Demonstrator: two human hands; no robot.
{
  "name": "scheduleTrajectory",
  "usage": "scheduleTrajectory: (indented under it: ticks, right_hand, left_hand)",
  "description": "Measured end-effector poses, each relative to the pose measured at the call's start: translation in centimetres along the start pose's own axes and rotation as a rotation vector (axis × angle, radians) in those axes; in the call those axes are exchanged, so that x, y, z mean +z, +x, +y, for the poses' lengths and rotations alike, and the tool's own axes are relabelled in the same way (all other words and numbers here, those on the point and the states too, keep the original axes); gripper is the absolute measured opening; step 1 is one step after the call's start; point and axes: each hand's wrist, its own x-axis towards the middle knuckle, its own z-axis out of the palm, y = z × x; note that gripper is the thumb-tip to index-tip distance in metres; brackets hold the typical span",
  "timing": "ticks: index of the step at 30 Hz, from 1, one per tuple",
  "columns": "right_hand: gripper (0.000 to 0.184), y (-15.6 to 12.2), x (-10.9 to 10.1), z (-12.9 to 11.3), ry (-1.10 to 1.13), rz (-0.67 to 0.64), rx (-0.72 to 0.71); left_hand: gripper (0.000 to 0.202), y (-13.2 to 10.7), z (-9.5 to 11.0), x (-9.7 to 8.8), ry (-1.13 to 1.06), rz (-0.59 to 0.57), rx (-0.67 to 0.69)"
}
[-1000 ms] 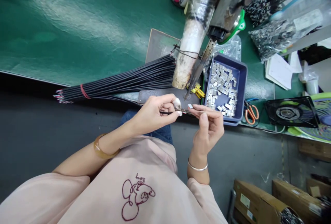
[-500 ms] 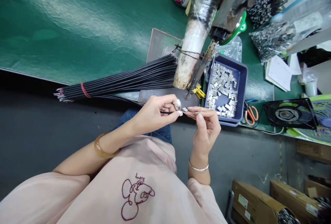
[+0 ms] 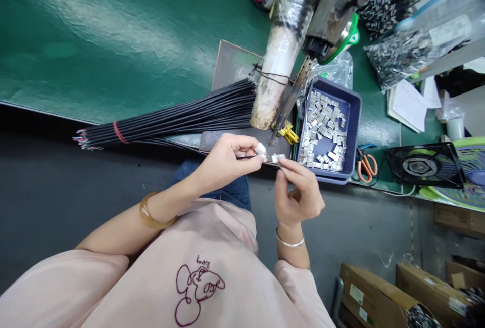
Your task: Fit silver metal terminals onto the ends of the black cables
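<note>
My left hand [image 3: 235, 158] is closed in a pinch on a thin black cable [image 3: 245, 156]; white coverings wrap its thumb and index fingertips. Just off those fingertips, my right hand [image 3: 299, 189] pinches a small silver metal connector [image 3: 278, 157] between thumb and fingers. The cable's end lies close to the connector, but whether they touch is too small to tell. Beyond my hands lies a bundle of black cables [image 3: 182, 110], tied with a red band [image 3: 120, 132]. To the right, a blue tray [image 3: 352, 131] holds many similar silver connectors [image 3: 324, 121].
A white-tipped duct [image 3: 267, 90] and a metal arm [image 3: 290, 100] hang over the bench [image 3: 125, 25]. Yellow cutters [image 3: 290, 135] lie beneath them. Orange-handled pliers [image 3: 367, 169] and a black fan [image 3: 422, 167] sit right of the tray. Cardboard boxes [image 3: 373, 292] stand on the floor.
My right hand has turned and its fingers have curled lower, so more of the silver connector shows. My left hand keeps its pinch on the cable. The view has shifted slightly.
</note>
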Motion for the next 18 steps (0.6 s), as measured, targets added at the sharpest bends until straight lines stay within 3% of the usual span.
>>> scheduleTrajectory:
  ticks: [2,5,12,18]
  right_hand:
    - [0.016,0.08,-0.04,0.18,0.085,0.029,0.129]
    - [0.007,0.38,-0.1,0.28,0.26,-0.028,0.285]
    - [0.005,0.73,-0.02,0.22,0.487,-0.15,0.541]
    - [0.004,0.78,0.08,0.27,0.549,-0.138,0.611]
  left_hand:
    - [0.01,-0.06,-0.01,0.09,0.008,-0.002,-0.006]
    - [0.011,-0.17,-0.21,0.12,0.022,-0.025,-0.013]
    - [0.014,-0.5,-0.42,0.0,0.076,-0.029,0.01]
    - [0.013,-0.68,-0.44,0.04,0.011,0.031,0.019]
